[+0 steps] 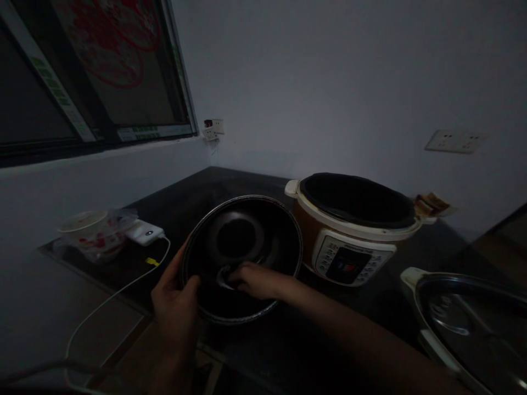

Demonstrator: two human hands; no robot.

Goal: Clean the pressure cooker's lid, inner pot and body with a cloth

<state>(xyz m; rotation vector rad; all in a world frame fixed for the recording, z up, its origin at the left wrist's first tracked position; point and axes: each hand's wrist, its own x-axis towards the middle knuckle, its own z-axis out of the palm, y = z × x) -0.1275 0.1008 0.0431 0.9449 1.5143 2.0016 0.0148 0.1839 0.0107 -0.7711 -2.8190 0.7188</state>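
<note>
A dark round inner pot [234, 236] is tilted toward me above the counter. My left hand [176, 299] grips its left rim, with the thumb over the inside edge and the fingers outside. My right hand [255, 278] reaches over the near right rim into the pot, its fingers closed near the inner wall. At its fingertips shows a small pale curved shape [222, 277], too dark to name. To the right of the pot stands a brown and white electric cooker [349, 241] with its lid off and a dark hollow inside.
The cooker's lid [473, 323] lies at the right front. A paper tub [94, 236] in plastic wrap and a white power bank [145, 232] with a cable [119, 286] sit at the left. Brown folded material [430, 205] rests at the cooker's right handle. Wall sockets [455, 141] are behind.
</note>
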